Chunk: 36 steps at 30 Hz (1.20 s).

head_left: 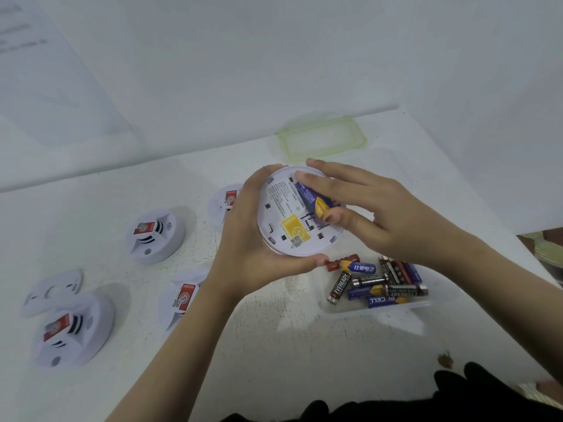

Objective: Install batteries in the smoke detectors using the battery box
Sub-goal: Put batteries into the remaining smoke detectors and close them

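At the very bottom lies a bit of dark cloth (457,397). On the white table (274,354), just past it on the right, sits the clear battery box (374,309) with a heap of loose batteries (377,281) inside. Right above the box, the left hand (243,242) cups a round white smoke detector (283,214) from below, back side up, with fingers curled round its rim. The right hand (380,214) reaches over it and pinches a blue and yellow battery (310,197) between thumb and fingers, one end down in the slot on the back; the fingers hide the rest, so it may be only partly in. To the left, four more detectors (155,236) rest on the table, each with a red tag, and a flat white plate (53,290) lies by the nearest one. Farther back, the green-edged lid (323,138) lies flat near the white wall (274,56).
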### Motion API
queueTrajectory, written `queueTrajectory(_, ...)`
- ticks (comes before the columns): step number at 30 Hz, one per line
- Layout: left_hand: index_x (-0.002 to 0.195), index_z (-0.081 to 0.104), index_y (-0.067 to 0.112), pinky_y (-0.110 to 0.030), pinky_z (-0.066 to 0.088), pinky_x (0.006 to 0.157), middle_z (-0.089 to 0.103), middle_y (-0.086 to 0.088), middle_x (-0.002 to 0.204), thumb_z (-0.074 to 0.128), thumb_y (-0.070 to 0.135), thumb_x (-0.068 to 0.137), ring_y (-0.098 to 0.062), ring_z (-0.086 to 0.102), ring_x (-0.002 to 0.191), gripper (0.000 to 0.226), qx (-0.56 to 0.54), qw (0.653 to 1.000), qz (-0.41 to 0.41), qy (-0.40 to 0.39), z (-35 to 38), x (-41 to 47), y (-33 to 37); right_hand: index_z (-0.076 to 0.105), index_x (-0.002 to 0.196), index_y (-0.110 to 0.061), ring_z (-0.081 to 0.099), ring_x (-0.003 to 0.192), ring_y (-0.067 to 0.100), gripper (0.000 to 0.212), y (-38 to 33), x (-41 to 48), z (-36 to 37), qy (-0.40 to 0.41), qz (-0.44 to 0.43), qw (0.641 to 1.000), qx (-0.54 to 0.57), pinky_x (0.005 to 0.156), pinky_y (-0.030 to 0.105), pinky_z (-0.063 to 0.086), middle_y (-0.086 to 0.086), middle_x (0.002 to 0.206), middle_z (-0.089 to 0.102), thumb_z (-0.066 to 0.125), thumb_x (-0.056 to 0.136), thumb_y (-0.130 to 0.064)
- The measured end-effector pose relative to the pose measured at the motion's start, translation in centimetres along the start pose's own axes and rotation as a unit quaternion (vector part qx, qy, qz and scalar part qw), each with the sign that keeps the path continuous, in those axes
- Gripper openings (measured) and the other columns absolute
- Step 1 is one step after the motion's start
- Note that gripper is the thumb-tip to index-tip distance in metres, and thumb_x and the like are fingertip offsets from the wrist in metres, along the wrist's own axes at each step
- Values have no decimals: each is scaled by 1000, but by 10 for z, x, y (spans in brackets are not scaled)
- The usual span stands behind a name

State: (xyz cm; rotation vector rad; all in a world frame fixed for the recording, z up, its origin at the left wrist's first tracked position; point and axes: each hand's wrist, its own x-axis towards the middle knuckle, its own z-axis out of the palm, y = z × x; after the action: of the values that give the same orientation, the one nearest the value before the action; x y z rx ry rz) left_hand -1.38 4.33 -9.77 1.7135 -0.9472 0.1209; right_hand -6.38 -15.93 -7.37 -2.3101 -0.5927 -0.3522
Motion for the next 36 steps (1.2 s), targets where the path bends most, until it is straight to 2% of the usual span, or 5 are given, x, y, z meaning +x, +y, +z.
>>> queueTrajectory(16,131,36,45,-27,47,99,48,28,129,80,59,62,-10,51,124,83,6,999,4,32,2,-2,-1,48,134,-26,32,139,8,43,2,-10,5,3,16,998,67,108,27,36,2,151,35,41,96,-44)
queueTrajectory(22,128,32,24,-12,45,95,46,35,128,88,8,55,5,48,124,94,-34,999,17,-25,7,0,2,52,129,-18,40,134,7,41,0,-12,13,70,9,993,93,102,18,40,7,143,45,56,89,-28)
queueTrajectory(26,130,36,24,-16,43,99,45,31,130,85,43,59,-2,49,124,88,1,1000,24,11,4,0,3,49,133,-26,52,125,11,49,-9,-12,14,84,58,965,243,92,28,52,-3,136,55,63,86,-24)
queueTrajectory(30,134,33,16,-14,40,99,44,17,133,84,38,56,1,48,123,96,58,997,38,30,2,2,4,20,147,-29,61,112,17,73,-15,-11,12,41,102,918,381,91,30,51,-2,129,60,60,88,-13)
queueTrajectory(36,133,34,19,-18,41,101,45,11,132,83,49,58,-2,48,124,95,57,998,28,23,1,2,4,40,142,-20,65,102,10,65,-20,-7,13,66,167,894,411,79,24,54,-5,121,65,63,81,-12)
